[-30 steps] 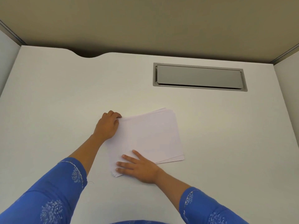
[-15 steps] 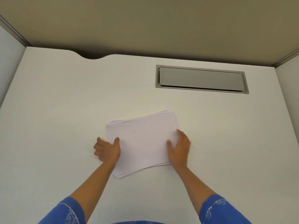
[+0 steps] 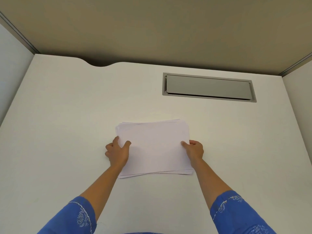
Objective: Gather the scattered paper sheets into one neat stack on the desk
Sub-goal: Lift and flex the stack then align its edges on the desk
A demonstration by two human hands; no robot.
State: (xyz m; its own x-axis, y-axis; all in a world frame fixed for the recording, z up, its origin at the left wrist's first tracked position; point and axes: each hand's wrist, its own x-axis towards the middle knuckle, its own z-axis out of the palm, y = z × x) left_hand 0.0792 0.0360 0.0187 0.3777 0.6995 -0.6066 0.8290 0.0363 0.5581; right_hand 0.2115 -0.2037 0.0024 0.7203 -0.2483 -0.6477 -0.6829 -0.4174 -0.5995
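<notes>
A stack of white paper sheets (image 3: 154, 146) lies in the middle of the white desk (image 3: 67, 115), its edges slightly fanned at the near and far ends. My left hand (image 3: 118, 152) grips the stack's left edge, thumb on top and fingers curled beside it. My right hand (image 3: 194, 150) grips the right edge the same way. The stack sits nearly square to me. No loose sheets show elsewhere on the desk.
A grey cable hatch (image 3: 208, 87) is set into the desk at the back right. A curved notch (image 3: 99, 64) cuts the desk's far edge. Partition walls (image 3: 11, 65) stand on the left, right and behind.
The stack has turned from a tilt to nearly square. My hands moved from the top corner and near edge to the left and right sides, and now pinch them.
</notes>
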